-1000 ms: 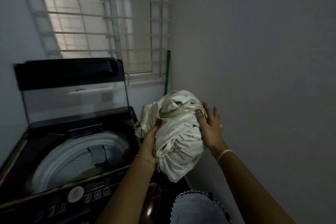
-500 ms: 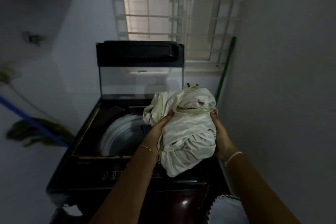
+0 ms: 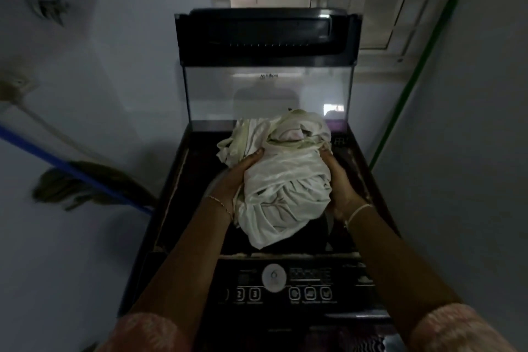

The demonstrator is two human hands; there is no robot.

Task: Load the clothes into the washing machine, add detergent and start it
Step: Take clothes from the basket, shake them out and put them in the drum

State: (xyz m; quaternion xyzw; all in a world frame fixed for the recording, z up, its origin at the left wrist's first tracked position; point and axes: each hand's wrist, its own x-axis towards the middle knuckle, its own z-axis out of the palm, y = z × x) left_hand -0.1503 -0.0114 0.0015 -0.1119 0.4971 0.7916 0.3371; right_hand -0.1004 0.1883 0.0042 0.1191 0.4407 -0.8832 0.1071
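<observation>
As left hand [image 3: 237,177], right hand [image 3: 340,188] clasp it, clothes bundle [image 3: 281,177] lengthwise toward lid [image 3: 268,91]

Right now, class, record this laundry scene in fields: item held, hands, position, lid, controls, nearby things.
item held: pale bundle of clothes
hands: left hand and right hand grip it from either side
position: held over the washing machine, above its open top
lid: raised upright
controls: round dial on front panel, untouched
nearby: green pole at right; blue-handled broom at left
</observation>
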